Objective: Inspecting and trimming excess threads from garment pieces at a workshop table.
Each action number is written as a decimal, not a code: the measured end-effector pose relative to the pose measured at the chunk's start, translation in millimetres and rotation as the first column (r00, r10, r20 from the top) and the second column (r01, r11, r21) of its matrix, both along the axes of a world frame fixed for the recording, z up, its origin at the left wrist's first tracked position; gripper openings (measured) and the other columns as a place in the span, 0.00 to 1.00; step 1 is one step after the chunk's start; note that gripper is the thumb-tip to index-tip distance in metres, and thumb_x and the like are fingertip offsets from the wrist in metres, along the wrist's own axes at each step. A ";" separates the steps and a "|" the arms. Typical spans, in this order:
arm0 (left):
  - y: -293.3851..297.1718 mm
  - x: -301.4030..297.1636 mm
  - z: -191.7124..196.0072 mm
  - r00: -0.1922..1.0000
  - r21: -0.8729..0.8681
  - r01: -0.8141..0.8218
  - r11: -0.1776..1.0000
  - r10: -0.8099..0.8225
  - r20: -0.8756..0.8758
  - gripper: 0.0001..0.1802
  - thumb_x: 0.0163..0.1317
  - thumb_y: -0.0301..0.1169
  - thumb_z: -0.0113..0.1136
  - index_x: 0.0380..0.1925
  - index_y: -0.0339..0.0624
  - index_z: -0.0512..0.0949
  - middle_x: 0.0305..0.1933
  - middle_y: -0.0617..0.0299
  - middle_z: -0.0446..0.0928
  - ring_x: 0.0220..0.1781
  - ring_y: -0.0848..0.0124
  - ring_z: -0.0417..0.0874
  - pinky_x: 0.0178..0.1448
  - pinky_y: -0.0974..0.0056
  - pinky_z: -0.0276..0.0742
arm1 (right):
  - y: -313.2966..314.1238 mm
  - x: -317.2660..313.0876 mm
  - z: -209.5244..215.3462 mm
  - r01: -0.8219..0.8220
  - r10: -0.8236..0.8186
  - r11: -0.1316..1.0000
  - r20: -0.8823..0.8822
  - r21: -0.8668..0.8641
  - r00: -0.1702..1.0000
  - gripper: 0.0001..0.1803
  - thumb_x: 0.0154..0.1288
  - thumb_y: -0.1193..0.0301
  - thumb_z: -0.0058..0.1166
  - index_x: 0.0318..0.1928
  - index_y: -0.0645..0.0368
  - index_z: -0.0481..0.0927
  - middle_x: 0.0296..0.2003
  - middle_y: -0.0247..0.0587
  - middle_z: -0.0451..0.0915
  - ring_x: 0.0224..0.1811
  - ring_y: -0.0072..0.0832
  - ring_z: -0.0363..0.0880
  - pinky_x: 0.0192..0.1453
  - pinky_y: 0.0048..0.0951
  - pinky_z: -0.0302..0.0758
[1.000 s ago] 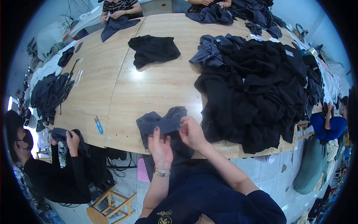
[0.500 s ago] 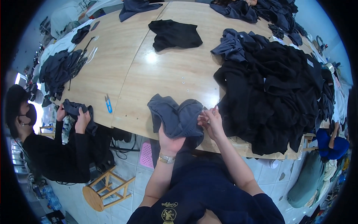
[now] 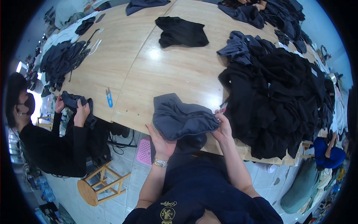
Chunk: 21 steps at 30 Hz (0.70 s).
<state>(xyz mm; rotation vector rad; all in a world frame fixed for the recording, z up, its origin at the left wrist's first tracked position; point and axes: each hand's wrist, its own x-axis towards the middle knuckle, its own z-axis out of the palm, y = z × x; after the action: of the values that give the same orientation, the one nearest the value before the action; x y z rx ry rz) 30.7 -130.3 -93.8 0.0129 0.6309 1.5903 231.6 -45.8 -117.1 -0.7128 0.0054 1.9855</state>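
A dark grey garment [image 3: 182,117], folded and bunched, spans both my hands at the table's near edge. My left hand [image 3: 163,145] lies palm up against its lower left side, thumb spread away; the other fingers are partly hidden by the cloth. At the garment's right end, my right hand [image 3: 223,127] pinches the edge between thumb and fingers. Just above those fingertips shows a small red-handled tool [image 3: 223,107]; whether my hand holds it I cannot make out.
A big heap of black garments [image 3: 276,100] covers the table's right side. Blue thread snips [image 3: 109,98] and a black folded piece [image 3: 182,33] lie on the wooden table [image 3: 138,86]. At left a person [image 3: 52,138] handles grey cloth, near a wooden stool [image 3: 93,188].
The garment has been turned and spread wider, its right end now at my right hand. My left thumb has come out from the cloth. My right hand has shifted slightly right and nearer.
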 end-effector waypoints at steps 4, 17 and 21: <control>-3.2 1.0 -6.5 0.999 -0.087 -0.006 0.996 0.003 -0.036 0.46 0.55 0.70 0.35 0.61 0.43 0.61 0.61 0.58 0.67 0.61 0.62 0.68 0.64 0.56 0.64 | -2.8 -5.0 1.2 0.013 -0.063 0.993 0.439 0.114 0.896 0.12 0.54 0.80 0.51 0.35 0.53 0.64 0.26 0.32 0.72 0.26 0.18 0.72 0.28 0.16 0.67; 8.1 -1.0 -20.6 0.752 -0.173 -0.236 0.956 0.067 -0.656 0.23 0.60 0.32 0.56 0.54 0.39 0.66 0.54 0.56 0.68 0.54 0.63 0.72 0.59 0.61 0.66 | 7.7 14.7 -17.2 -0.269 -0.090 0.899 0.745 0.347 0.661 0.11 0.56 0.76 0.54 0.32 0.55 0.64 0.25 0.26 0.66 0.28 0.13 0.65 0.32 0.17 0.63; 16.7 -18.4 -12.7 -0.312 0.076 -0.196 0.978 0.011 -0.950 0.27 0.48 0.24 0.60 0.52 0.43 0.69 0.55 0.49 0.65 0.52 0.56 0.71 0.59 0.59 0.65 | 13.1 11.3 6.8 -0.379 -0.280 0.840 0.909 0.388 0.309 0.12 0.54 0.76 0.55 0.33 0.61 0.64 0.23 0.34 0.73 0.26 0.18 0.70 0.33 0.21 0.68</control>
<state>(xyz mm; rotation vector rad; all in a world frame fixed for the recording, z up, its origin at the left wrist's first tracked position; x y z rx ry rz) 12.3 -113.6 -106.5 1.4978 2.1654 1.3250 242.9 -32.7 -110.4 -1.4082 -1.3152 1.1604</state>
